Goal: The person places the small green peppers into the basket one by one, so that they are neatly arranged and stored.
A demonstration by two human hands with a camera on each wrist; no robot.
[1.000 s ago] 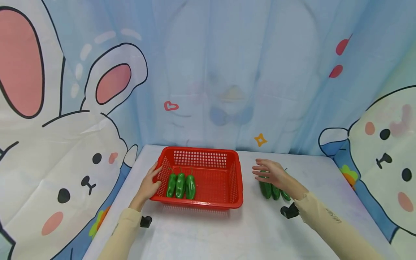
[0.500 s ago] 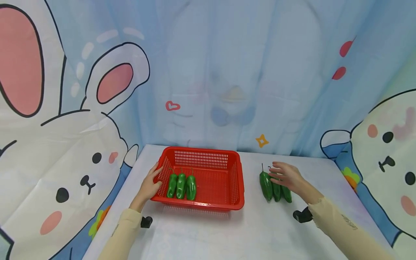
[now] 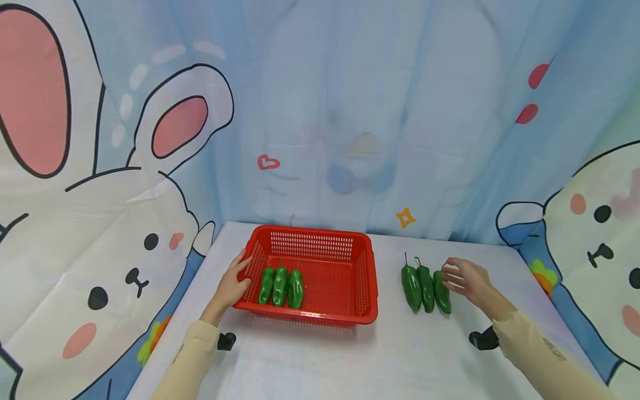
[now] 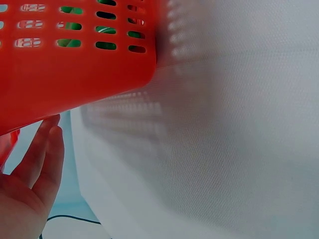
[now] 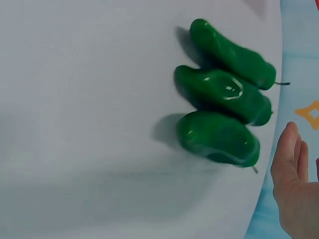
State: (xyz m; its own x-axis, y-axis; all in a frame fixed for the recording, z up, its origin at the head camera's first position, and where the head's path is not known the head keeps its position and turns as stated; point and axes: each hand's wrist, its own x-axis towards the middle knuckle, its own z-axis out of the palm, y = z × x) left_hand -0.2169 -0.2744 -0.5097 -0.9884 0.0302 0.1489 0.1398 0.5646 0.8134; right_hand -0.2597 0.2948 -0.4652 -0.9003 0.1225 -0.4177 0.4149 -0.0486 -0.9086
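Note:
Three green chili peppers lie side by side in the red plastic basket. At the basket's left rim is my left hand; its thumb and fingertips rest on the rim. In the left wrist view, straight fingers touch the outside of the basket wall. Three more green peppers lie in a row on the table to the right of the basket. My right hand hovers by the rightmost pepper, fingers loosely extended and holding nothing. Whether it touches that pepper cannot be made out.
A white cloth covers the table. Behind it hangs a blue curtain with cartoon prints, and a rabbit-printed sheet stands on the left. Dark wrist-camera mounts stick out below the sleeves.
My right hand has moved to the right over the row of peppers, uncovering them one after another. The left hand, the basket and the peppers have stayed in place.

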